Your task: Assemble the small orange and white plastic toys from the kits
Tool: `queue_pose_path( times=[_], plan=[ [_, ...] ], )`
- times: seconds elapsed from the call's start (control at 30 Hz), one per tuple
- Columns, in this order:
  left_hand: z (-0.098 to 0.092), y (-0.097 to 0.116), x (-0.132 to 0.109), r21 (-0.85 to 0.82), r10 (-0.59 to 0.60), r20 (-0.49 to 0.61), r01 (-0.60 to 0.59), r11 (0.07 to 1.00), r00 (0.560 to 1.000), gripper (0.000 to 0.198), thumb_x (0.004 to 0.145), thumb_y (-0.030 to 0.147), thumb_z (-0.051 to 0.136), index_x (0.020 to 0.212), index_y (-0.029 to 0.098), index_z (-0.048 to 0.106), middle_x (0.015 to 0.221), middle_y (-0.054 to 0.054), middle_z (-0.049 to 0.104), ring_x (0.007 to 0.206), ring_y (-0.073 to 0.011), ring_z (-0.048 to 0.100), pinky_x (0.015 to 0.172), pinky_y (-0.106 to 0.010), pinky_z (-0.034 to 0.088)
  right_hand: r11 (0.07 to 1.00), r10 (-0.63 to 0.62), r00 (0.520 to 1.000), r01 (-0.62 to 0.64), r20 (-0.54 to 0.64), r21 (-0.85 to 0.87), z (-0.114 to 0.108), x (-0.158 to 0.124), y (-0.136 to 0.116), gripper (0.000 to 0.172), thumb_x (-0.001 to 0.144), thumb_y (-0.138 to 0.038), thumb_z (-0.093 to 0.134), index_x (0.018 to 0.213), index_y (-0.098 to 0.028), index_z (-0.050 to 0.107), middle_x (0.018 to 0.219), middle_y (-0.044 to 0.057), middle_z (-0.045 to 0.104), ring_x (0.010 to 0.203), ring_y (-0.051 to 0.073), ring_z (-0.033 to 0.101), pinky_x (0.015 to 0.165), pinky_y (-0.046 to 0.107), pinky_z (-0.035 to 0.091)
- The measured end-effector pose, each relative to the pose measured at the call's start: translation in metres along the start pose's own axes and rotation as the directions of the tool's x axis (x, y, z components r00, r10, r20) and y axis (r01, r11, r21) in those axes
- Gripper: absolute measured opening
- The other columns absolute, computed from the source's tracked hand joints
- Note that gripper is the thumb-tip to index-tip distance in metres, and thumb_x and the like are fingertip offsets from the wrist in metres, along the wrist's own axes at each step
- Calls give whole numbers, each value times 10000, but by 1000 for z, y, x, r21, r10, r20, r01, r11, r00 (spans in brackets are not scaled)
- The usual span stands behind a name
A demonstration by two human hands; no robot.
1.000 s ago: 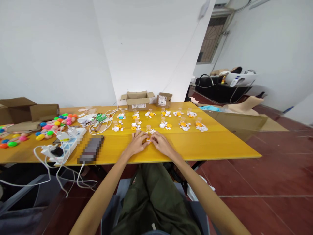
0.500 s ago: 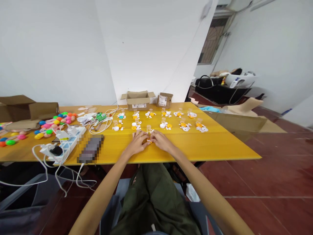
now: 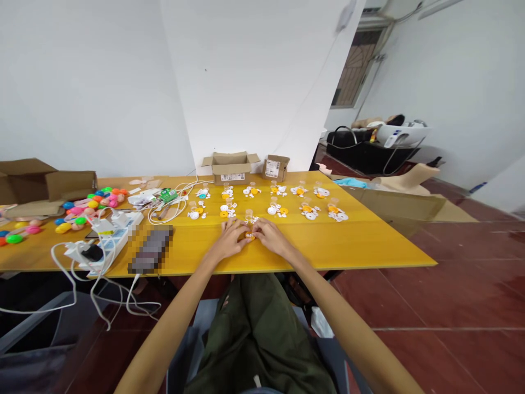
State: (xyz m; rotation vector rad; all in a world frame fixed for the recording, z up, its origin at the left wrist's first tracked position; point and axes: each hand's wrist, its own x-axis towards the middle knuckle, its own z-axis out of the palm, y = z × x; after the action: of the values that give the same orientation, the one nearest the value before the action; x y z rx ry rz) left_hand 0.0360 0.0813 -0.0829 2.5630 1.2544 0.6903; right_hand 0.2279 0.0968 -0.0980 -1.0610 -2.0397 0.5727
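Observation:
Close together at the table's near middle, my left hand (image 3: 233, 238) and my right hand (image 3: 266, 234) pinch a small yellow-orange round plastic part (image 3: 250, 236) between their fingertips. White bits show at that part, but the fingers cover most of it. Just beyond the hands stands a small clear plastic cup (image 3: 249, 214). Left of it lies a pile of white and orange disc parts (image 3: 225, 211); to its right is another such pile (image 3: 278, 210).
Further piles with clear cups spread over the yellow table (image 3: 348, 246). Behind stand two cardboard boxes (image 3: 232, 176). At left are a phone (image 3: 151, 249), a power strip (image 3: 118, 241) with trailing white cables, and colourful balls (image 3: 92, 205).
Both hands stay nearly still around the yellow-orange part. The whole view has shifted very slightly.

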Motion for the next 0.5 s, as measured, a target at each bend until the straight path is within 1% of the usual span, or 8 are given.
queue_pose_path(
  times=[0.13, 0.27, 0.5],
  plan=[
    [1, -1, 0, -6, 4, -9, -4, 1000, 1000, 235, 961, 392, 559, 1123, 307, 706, 1203, -53, 632, 1205, -284, 456, 1047, -469, 355, 1000, 7, 1000, -7, -6, -7, 0, 0, -2, 214, 793, -24, 563, 720, -224, 589, 827, 16, 604, 844, 191, 597, 821, 325, 489],
    [2, -1, 0, -8, 20, -25, -20, 1000, 999, 226, 957, 387, 567, 1101, 290, 711, 1197, -56, 632, 1202, -282, 459, 1044, -460, 359, 1000, -8, 1000, 8, -9, -19, 0, -1, -2, 210, 809, -30, 568, 733, -222, 607, 837, 18, 606, 845, 188, 598, 821, 321, 489],
    [0, 0, 0, 3, 3, -10, -3, 1000, 1000, 230, 961, 385, 562, 1121, 301, 705, 1197, -59, 633, 1213, -283, 460, 1049, -468, 355, 999, -36, 999, 35, -32, -41, 2, -5, -1, 195, 838, -50, 583, 770, -220, 651, 878, 27, 611, 844, 186, 598, 822, 320, 485]
  ],
)
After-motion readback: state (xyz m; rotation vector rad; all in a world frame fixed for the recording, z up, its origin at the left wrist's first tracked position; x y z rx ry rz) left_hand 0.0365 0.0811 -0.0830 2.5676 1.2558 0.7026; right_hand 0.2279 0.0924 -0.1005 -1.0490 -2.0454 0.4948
